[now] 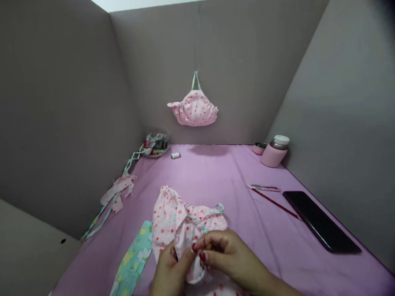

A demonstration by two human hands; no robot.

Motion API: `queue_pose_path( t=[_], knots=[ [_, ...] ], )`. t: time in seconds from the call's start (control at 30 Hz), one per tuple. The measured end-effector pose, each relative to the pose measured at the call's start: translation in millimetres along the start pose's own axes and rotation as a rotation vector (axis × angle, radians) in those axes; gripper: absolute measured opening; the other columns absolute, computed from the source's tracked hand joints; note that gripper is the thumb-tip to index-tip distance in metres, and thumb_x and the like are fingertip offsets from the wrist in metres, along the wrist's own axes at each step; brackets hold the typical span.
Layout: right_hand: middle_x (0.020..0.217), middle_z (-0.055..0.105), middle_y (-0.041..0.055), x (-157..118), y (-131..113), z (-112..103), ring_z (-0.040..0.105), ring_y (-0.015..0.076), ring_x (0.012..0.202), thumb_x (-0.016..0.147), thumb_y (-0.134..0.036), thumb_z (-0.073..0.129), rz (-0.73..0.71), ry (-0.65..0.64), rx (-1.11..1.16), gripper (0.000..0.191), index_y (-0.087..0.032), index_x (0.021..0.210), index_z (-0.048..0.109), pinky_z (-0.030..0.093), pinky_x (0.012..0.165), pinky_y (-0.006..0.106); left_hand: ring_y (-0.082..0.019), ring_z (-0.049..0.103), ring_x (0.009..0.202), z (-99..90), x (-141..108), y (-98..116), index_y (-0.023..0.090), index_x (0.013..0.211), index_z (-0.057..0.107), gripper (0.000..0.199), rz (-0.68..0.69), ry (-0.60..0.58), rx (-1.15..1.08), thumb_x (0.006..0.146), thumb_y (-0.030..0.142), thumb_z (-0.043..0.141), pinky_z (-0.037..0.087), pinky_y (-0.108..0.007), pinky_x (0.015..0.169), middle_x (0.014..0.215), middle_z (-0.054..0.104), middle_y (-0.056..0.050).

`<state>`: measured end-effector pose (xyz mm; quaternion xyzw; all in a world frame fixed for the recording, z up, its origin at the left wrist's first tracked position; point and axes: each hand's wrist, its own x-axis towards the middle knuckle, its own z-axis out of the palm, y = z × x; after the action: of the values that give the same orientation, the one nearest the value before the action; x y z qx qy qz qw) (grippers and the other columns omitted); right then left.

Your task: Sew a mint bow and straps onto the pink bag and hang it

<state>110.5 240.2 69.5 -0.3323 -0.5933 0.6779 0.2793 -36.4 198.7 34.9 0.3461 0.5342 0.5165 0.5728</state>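
Observation:
A pink cloth with red dots [163, 216], gathered and trimmed with thin green cord, lies in front of me. My left hand [172, 270] is closed on a fold of it, thumb on top. Close against that thumb, my right hand [228, 259] pinches at the same fold. Whatever sits between its fingertips is too small to make out, though a yellowish spot shows near the fingers. Beside the cloth on the left lies a green floral strip [129, 266], partly reaching under it.
A small dotted pouch [195, 108] hangs by a cord before the back panel. Fabric scraps [120, 187] and a basket of sewing bits [156, 152] lie left. A pink jar [274, 155], thread snips [266, 188], red stick [276, 203] and phone [320, 221] are right.

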Motion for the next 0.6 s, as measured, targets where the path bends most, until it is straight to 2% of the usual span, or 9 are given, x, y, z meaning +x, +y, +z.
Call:
queue_pose_path(
  t=[0.1, 0.17, 0.3, 0.47, 0.53, 0.6],
  knots=[
    [0.068, 0.052, 0.0016, 9, 6, 2, 0.048, 0.0098, 0.059, 0.075, -0.037, 0.063, -0.078, 0.138, -0.047, 0.023, -0.014, 0.073, 0.069, 0.037, 0.054, 0.021, -0.015, 0.057, 0.065, 0.4, -1, 1, 0.012, 0.089, 0.064, 0.031, 0.037, 0.0, 0.007, 0.071, 0.037, 0.067, 0.047, -0.025, 0.065, 0.075, 0.068, -0.005],
    [0.068, 0.05, 0.0014, 10, 7, 2, 0.047, 0.0101, 0.063, 0.074, -0.038, 0.064, -0.111, 0.178, -0.07, 0.026, -0.014, 0.066, 0.068, 0.036, 0.058, 0.021, -0.017, 0.059, 0.071, 0.6, -2, 1, 0.012, 0.092, 0.064, 0.033, 0.046, -0.008, 0.002, 0.071, 0.037, 0.066, 0.047, -0.026, 0.069, 0.076, 0.068, -0.005],
    [0.056, 0.049, -0.0012, 11, 12, 4, 0.037, 0.0067, 0.051, 0.071, -0.043, 0.066, 0.045, 0.13, 0.101, 0.031, -0.012, 0.066, 0.068, 0.028, 0.05, 0.02, -0.022, 0.061, 0.082, 0.6, -3, 0, 0.014, 0.092, 0.065, 0.036, 0.042, -0.017, 0.035, 0.071, 0.042, 0.065, 0.048, -0.028, 0.07, 0.084, 0.069, -0.008],
    [0.053, 0.05, -0.0007, 16, 22, 7, 0.038, 0.0071, 0.051, 0.065, -0.046, 0.07, 0.07, 0.135, 0.098, 0.036, -0.01, 0.06, 0.065, 0.028, 0.05, 0.02, -0.02, 0.063, 0.076, 0.0, -3, -3, 0.014, 0.089, 0.066, 0.032, 0.025, -0.029, 0.079, 0.068, 0.038, 0.069, 0.049, -0.027, 0.069, 0.085, 0.071, -0.008],
    [0.059, 0.054, 0.0006, 16, 21, 5, 0.043, 0.0087, 0.054, 0.067, -0.046, 0.068, 0.053, 0.138, 0.096, 0.035, -0.011, 0.069, 0.066, 0.032, 0.053, 0.021, -0.021, 0.063, 0.077, 0.0, -3, -1, 0.014, 0.089, 0.066, 0.031, 0.014, -0.021, 0.045, 0.068, 0.036, 0.069, 0.049, -0.028, 0.071, 0.085, 0.071, -0.008],
    [0.068, 0.056, 0.0017, 14, 17, 0, 0.046, 0.0104, 0.059, 0.075, -0.047, 0.06, 0.0, 0.231, 0.061, 0.035, -0.014, 0.086, 0.064, 0.035, 0.056, 0.022, -0.023, 0.064, 0.082, 0.3, -4, 1, 0.013, 0.092, 0.065, 0.033, -0.006, -0.022, -0.017, 0.068, 0.036, 0.069, 0.049, -0.031, 0.075, 0.083, 0.071, -0.009]
  ],
)
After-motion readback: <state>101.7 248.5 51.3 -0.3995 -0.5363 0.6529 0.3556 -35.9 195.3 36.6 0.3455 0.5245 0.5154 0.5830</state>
